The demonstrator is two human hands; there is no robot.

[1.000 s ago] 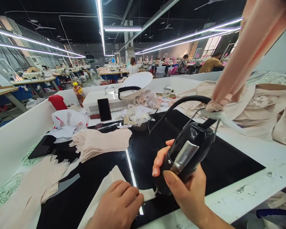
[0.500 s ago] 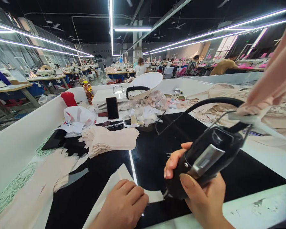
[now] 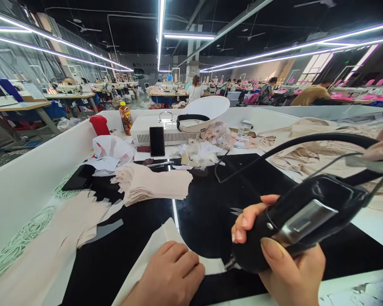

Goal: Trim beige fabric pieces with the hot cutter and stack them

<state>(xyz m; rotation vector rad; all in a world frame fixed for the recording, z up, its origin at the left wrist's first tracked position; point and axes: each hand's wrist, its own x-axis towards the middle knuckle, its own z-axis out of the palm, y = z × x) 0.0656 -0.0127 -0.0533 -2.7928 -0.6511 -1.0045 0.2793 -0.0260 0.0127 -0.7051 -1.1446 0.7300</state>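
Observation:
My right hand (image 3: 284,263) is wrapped round a black corded hand tool (image 3: 303,216) with a metal lever on its side. The tool's tip touches the right edge of a pale beige fabric piece (image 3: 153,250) lying on the glossy black work surface (image 3: 210,212). My left hand (image 3: 170,278) lies with fingers curled on that fabric piece, pressing it down just left of the tool's tip. A thick black cable (image 3: 293,144) arcs up from the tool toward the right.
A stack of beige fabric pieces (image 3: 153,185) sits beyond my hands; more cut fabric (image 3: 54,242) lies at left. Behind are a white box-shaped machine (image 3: 166,129), a leaning phone (image 3: 157,141), a red cup (image 3: 98,125), a bottle (image 3: 126,117) and lace fabric (image 3: 309,148). White walls (image 3: 28,174) border the table.
The view has swung left, so both hands and the tool appear shifted right. The tool now lies flatter, and its tip stays at the fabric's edge. My left hand keeps pressing the fabric.

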